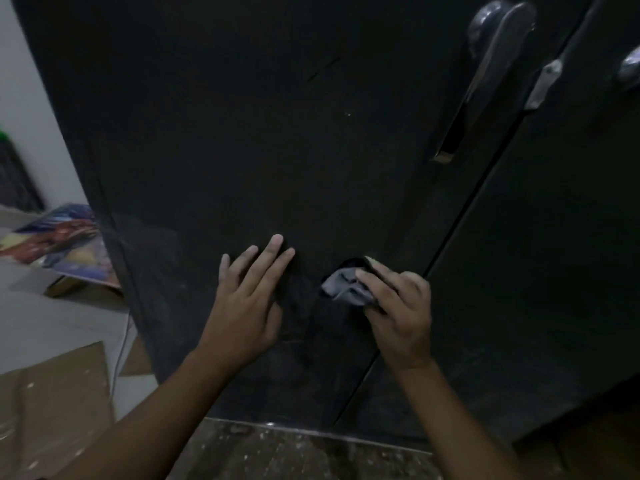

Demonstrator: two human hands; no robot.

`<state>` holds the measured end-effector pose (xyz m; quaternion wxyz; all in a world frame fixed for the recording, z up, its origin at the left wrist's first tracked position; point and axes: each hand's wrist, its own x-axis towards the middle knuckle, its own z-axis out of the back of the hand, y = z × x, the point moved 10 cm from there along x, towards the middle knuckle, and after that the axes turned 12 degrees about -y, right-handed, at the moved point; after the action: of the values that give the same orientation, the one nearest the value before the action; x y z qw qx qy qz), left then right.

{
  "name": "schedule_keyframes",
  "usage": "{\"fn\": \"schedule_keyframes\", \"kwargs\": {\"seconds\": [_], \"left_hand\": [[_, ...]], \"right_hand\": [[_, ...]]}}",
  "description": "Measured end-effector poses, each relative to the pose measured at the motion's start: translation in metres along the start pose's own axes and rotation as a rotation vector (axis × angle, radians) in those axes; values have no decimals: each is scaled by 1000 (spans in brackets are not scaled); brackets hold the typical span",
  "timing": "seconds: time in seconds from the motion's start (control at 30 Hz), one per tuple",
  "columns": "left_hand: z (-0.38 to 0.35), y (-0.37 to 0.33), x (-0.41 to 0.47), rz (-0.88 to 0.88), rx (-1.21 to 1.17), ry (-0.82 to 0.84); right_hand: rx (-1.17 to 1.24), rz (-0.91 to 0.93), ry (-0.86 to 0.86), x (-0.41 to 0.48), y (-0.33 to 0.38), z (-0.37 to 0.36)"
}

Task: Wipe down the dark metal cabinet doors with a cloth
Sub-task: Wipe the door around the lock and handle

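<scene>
A dark metal cabinet fills the view; its left door (263, 133) and right door (554, 237) meet at a slanting seam. My left hand (247, 299) lies flat on the lower part of the left door, fingers spread and empty. My right hand (398, 310) presses a bunched grey cloth (343, 284) against the same door, just left of the seam. Dusty smears show on the lower left part of that door.
A silver lever handle (491, 53) sits at the upper right of the left door, with a second knob (630, 69) on the right door. Left of the cabinet lie a colourful box (59, 244) and flat cardboard (52, 410) on the floor. A speckled floor strip (294, 452) runs below.
</scene>
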<state>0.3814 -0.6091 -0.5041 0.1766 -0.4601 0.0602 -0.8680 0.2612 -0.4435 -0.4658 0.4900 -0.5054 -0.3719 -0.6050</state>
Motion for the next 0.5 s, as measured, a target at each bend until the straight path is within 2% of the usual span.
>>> {"fn": "schedule_keyframes", "kwargs": {"seconds": [0.07,0.2,0.27,0.4,0.5], "left_hand": [[0,2,1,25,-26,-55],[-2,0,-4,85,-36,-109],[-1,-1,-9,118,-41,-119],[-4,5,-17,247,-107,-96],[-8,-3,-25,346,-273,-81]], "right_hand": [[43,-12,13,-9,15,-16],[185,138,303,-56,50,-64],[190,151,377,-70,59,-72],[128,152,321,-56,52,-60],[73,-69,134,-24,21,-36]]}}
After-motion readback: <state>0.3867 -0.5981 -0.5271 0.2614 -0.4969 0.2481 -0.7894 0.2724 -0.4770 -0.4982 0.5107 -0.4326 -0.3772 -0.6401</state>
